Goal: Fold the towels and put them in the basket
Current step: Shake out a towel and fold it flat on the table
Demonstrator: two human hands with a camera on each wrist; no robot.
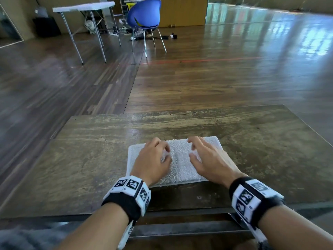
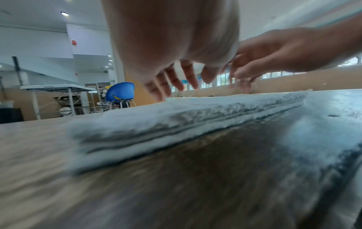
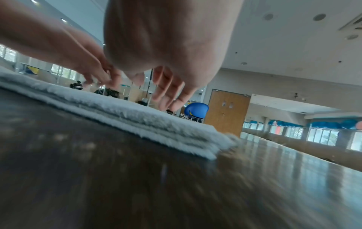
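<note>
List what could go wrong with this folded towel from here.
1. The towel lies folded in loose layers on the table; neither the left hand nor the right hand grips it, so a one-sided lift may let the folds fall open.
2. Its near edge sits close to the table's front edge, so a pull toward the body may drag it off.
3. No basket is in view.

A folded towel (image 1: 180, 159) lies flat on the desk (image 1: 81, 168), near its front edge and about midway across. The left hand (image 1: 153, 162) is over the towel's left half, the right hand (image 1: 210, 158) over its right half. Behind the desk, across the floor, a chair (image 1: 145, 15) stands just right of a second table (image 1: 84, 7).
</note>
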